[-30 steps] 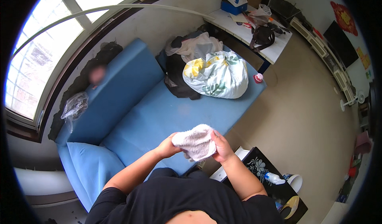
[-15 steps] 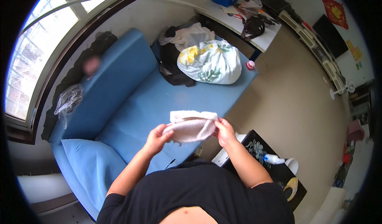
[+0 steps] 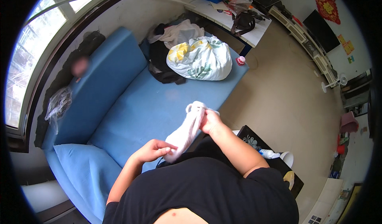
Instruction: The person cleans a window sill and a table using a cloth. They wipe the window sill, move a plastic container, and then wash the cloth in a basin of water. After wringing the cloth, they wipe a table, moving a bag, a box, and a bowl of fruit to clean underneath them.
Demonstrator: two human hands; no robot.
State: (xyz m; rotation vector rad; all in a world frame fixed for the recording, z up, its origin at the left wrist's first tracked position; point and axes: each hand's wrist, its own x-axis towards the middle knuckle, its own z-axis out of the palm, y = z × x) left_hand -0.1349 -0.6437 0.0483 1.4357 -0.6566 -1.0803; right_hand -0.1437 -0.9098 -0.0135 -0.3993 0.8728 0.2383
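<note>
A white, sock-shaped knitted piece, likely a sock (image 3: 185,132), stretches slantwise between my hands in front of my body. My right hand (image 3: 211,121) grips its upper, bunched end with the fingers wrapped round it. At the lower end, close to my black shirt, my left hand (image 3: 156,149) pinches the fabric between thumb and fingers. Beneath it lies the seat of the blue sofa (image 3: 123,108).
A white bundle with leaf prints (image 3: 203,61) and dark clothes (image 3: 163,63) lie on the sofa's far end, beside a small red-and-white object (image 3: 240,60). To my right stands a black table (image 3: 274,164) bearing a white bottle (image 3: 269,154). A white desk (image 3: 254,37) stands beyond.
The sock has turned from lying level to a steep slant. My right hand has shifted up and left with its end; my left hand has dropped lower, toward my body.
</note>
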